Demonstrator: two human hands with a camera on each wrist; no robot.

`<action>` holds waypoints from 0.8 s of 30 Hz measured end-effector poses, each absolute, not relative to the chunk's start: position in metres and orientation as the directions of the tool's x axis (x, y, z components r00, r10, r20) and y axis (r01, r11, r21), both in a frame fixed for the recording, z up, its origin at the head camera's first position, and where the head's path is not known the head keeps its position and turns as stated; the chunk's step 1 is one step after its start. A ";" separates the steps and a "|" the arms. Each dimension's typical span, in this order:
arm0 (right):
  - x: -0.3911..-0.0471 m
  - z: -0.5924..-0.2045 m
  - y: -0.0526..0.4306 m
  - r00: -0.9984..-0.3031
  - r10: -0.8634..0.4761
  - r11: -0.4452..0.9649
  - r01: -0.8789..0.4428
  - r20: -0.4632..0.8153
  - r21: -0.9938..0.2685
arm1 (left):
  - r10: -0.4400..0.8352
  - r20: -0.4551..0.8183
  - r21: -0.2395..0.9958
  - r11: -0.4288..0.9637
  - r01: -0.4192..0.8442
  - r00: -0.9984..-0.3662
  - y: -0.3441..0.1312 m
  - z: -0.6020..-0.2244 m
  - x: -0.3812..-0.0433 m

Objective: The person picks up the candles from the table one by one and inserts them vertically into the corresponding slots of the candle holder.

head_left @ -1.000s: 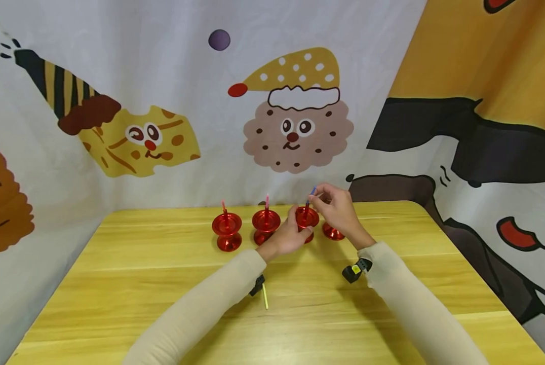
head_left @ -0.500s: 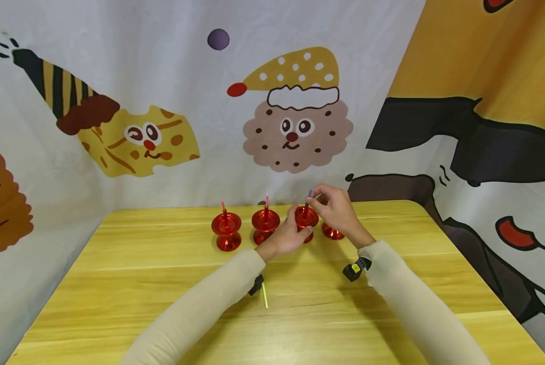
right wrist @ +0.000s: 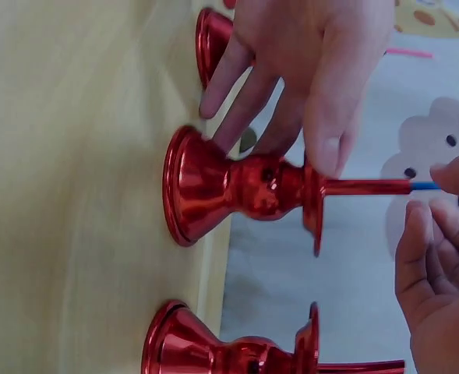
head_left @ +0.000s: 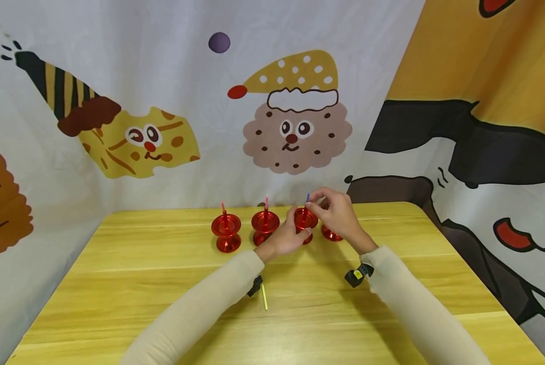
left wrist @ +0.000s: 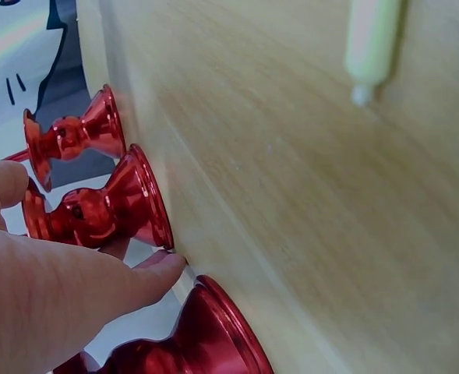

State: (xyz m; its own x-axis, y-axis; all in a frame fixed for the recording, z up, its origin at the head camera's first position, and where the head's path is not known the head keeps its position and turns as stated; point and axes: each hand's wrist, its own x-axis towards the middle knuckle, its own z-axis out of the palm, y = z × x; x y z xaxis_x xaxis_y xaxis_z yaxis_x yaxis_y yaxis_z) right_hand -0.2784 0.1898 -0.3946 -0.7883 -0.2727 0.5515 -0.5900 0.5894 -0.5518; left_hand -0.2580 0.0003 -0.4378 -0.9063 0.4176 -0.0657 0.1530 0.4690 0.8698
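My left hand grips a shiny red candle holder, the third from the left in the row. Its thumb lies at the dish rim and other fingers reach along the base in the right wrist view. Between thumb and fingertips, my right hand pinches a thin blue candle. That candle stands in line with the holder's red tube, its lower end inside the tube mouth. The right wrist view shows a short blue stretch between tube and fingertips.
Two more red holders, the left one with a red-pink candle and its neighbour with a pink candle, stand at left. Another holder is partly behind my right hand. A yellow candle lies on the wooden table.
The blue candle has swung from a tilt to upright and sits lower, my right fingers moving slightly left and down with it. My left hand keeps its grip on the holder.
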 end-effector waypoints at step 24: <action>-0.164 -0.445 0.141 -0.629 -0.761 0.500 -0.724 0.159 -0.475 | 0.436 -0.063 0.892 0.429 0.146 -0.898 -0.020 -0.438 -0.237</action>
State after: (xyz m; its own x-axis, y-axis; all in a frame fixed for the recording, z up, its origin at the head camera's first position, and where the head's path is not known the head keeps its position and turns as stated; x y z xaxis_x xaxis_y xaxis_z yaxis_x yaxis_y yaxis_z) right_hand -0.1645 0.1410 -0.4447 -0.6292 -0.7609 0.1587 -0.7242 0.4997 -0.4753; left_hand -0.2368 -0.0199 -0.4375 -0.8978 0.4360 -0.0629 0.1456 0.4286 0.8917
